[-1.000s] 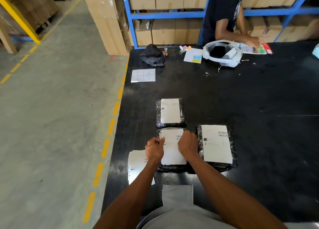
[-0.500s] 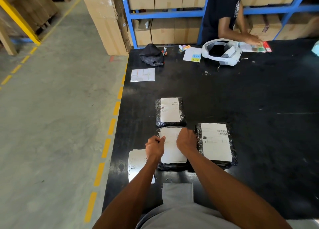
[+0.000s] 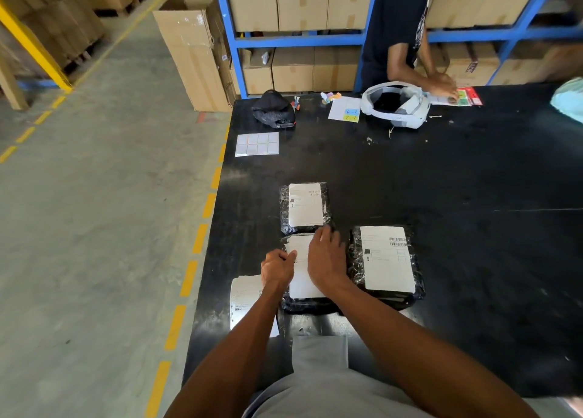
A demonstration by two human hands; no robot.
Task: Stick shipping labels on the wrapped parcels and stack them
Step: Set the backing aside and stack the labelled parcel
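**Label pressed onto near parcel, both hands on it**

I see a black table (image 3: 473,181) filling the right side, with a blue rack (image 3: 234,39) of cartons behind it. A second person (image 3: 394,23) stands at the far edge, hands on papers.

There are three wrapped parcels, none stacked. The right parcel (image 3: 355,266) is labelled and sits just beside the near parcel (image 3: 303,305). The far parcel (image 3: 285,208), also labelled, lies just beyond the near one. The near parcel is at the table's front, right ahead of me, with the label (image 3: 303,280) on its top.

Loose label sheets (image 3: 244,294) sit at the front left edge. A white headset (image 3: 396,108), black cap (image 3: 273,110) and sticker sheet (image 3: 257,144) lie further back.

The right hand (image 3: 326,261) lies flat on the label with fingers relaxed and spread toward its top edge. The left hand (image 3: 277,271) has fingers curled at the label's left edge. I can't tell if it pinches the label or only presses it.
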